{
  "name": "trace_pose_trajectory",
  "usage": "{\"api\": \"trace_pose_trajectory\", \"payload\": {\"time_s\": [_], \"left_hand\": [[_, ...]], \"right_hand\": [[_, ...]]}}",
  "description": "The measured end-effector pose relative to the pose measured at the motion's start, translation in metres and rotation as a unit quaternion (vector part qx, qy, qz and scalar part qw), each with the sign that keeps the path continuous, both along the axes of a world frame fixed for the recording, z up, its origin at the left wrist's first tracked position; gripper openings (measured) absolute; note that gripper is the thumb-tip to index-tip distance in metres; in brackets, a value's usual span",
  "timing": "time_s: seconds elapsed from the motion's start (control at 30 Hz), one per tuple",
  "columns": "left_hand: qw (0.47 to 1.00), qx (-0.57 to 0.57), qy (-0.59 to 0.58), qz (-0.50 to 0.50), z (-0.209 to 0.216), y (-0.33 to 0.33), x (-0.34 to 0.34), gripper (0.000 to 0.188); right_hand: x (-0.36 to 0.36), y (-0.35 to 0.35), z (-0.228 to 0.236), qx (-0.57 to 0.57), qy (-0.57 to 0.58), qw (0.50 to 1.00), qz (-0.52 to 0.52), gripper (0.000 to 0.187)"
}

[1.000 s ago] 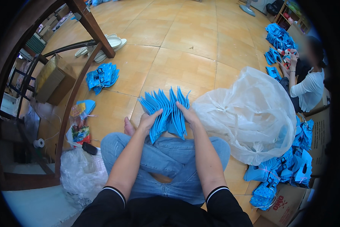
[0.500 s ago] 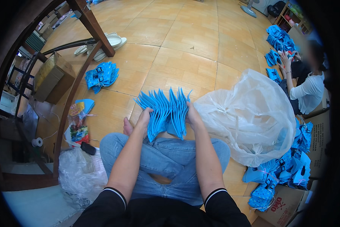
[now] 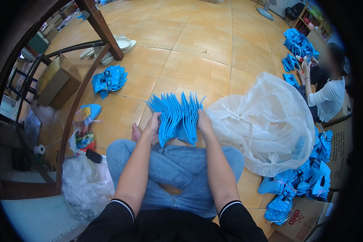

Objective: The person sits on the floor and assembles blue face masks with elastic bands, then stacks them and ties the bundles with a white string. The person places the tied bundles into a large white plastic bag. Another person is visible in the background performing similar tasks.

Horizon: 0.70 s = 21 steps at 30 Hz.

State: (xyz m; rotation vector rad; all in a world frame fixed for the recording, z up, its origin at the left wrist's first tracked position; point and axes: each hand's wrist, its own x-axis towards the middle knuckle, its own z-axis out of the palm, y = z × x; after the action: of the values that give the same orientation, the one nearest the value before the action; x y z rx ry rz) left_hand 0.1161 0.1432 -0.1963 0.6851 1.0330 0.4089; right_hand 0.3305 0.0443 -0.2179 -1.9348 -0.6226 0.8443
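Between my two hands, above my crossed legs, a stack of blue sheets [image 3: 175, 119] is held by its two ends. Its many thin pieces fan out like an accordion, with a gap right of the middle. My left hand [image 3: 153, 125] is closed on the left end of the stack. On the right end, my right hand [image 3: 204, 122] is closed in the same way. Some fingers of both hands are hidden behind the sheets. Just right of my right hand lies a big clear plastic bag [image 3: 266, 125], puffed up.
A blue bundle [image 3: 109, 80] lies ahead on the left, near a wooden frame [image 3: 104, 36] and white sandals [image 3: 123, 44]. Crumpled plastic [image 3: 82, 183] is by my left knee. More blue bundles [image 3: 280, 205] and cartons [image 3: 302, 220] are at right, where another person [image 3: 329, 97] sits.
Both hands still hold the blue stack, which has shifted only slightly. At the right, the other person's hands have moved a little.
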Motion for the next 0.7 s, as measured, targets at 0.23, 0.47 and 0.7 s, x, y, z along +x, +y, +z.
{"api": "trace_pose_trajectory", "payload": {"time_s": [0.23, 0.47, 0.7], "left_hand": [[0.987, 0.123, 0.092, 0.045, 0.007, -0.014, 0.006, 0.059], [0.995, 0.001, 0.075, 0.061, 0.003, -0.008, 0.003, 0.062], [0.999, -0.027, -0.036, 0.021, -0.021, -0.001, -0.001, 0.052]], "right_hand": [[0.004, -0.012, -0.009, 0.004, 0.073, 0.997, 0.033, 0.047], [-0.006, -0.01, 0.003, 0.012, 0.175, 0.984, -0.034, 0.052], [-0.007, -0.017, 0.027, 0.056, 0.269, 0.961, 0.024, 0.047]]}}
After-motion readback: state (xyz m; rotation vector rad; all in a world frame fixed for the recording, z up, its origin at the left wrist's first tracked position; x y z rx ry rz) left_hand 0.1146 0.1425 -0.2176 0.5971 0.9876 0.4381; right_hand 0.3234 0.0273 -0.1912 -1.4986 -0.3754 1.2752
